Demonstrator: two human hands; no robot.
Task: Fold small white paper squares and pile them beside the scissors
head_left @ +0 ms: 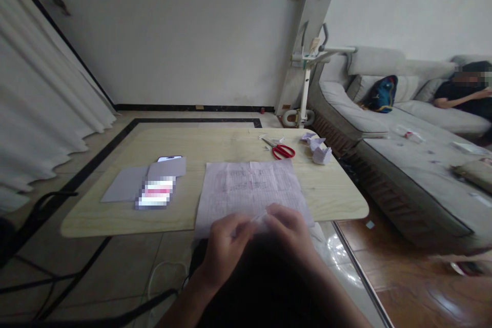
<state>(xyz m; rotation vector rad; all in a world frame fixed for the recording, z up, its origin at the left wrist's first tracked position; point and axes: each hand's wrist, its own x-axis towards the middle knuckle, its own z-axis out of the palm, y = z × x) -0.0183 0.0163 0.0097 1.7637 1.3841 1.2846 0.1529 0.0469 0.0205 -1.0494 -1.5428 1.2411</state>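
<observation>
A small folded piece of white paper is pinched between my two hands, its shape mostly hidden by the fingers. My left hand closes on its left side, and my right hand grips it from the right with bent fingers. Under both hands lies a large printed sheet of paper, creased, with its near edge hanging past the table's front edge. Beyond the sheet are red-handled scissors, blades partly apart, with small paper scraps beside them. Several folded paper shapes stand to their right.
On the table, left side, a phone with a lit screen lies against pale paper sheets; another phone is partly covered behind. A grey sofa stands right, with a person reclining. A black metal frame is lower left.
</observation>
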